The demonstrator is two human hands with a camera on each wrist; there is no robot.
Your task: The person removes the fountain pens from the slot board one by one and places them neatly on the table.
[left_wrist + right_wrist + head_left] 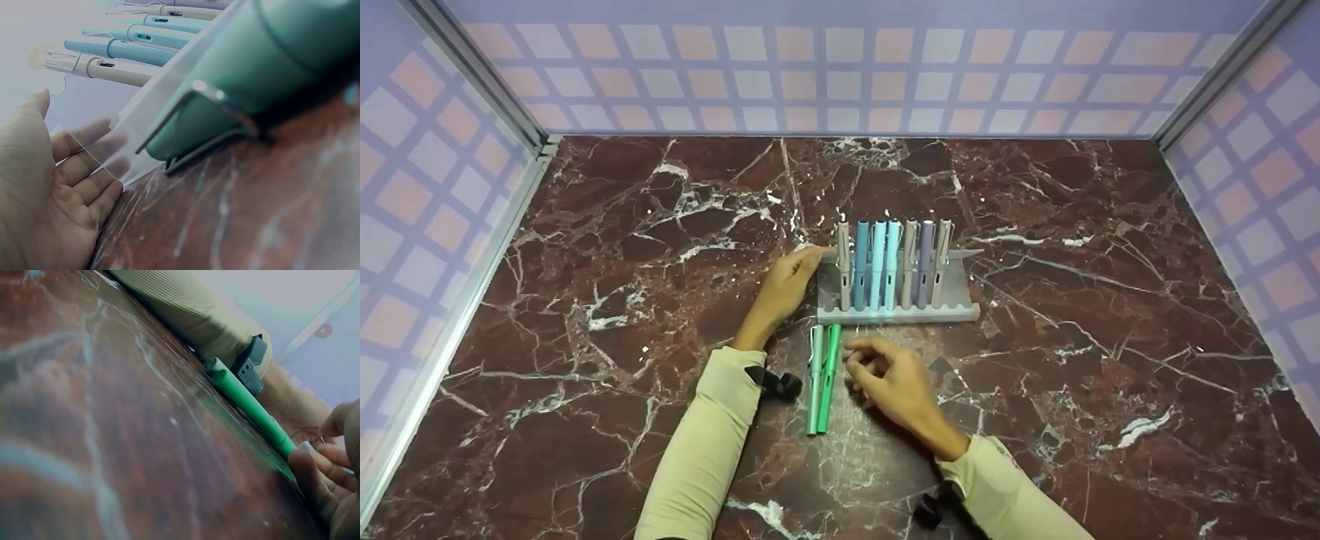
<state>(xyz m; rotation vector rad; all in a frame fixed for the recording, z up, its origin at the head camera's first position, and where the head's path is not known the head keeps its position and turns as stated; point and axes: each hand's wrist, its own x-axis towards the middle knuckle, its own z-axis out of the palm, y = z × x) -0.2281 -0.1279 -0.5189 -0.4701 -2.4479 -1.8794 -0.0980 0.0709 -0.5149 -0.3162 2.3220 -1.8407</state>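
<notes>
A clear pen stand (pixel 900 315) with a notched front ledge holds several pens side by side, beige, blue, light blue (pixel 878 262) and purple. My left hand (pixel 784 289) grips the stand's left side; in the left wrist view its fingers (pixel 90 169) show through the clear panel. In front of the stand lie a pale green pen (pixel 815 382) and a bright green pen (pixel 829 379), together on the tabletop. Just right of them is my right hand (pixel 894 379), fingers loosely bent, with no pen seen in it. Its fingertips are partly hidden.
The dark red marble-patterned tabletop (pixel 607 300) spreads around the stand. Checked panels (pixel 851 67) enclose the back and both sides, with metal strips (pixel 480 71) at the corners. Black cameras (pixel 780 384) are strapped to both wrists.
</notes>
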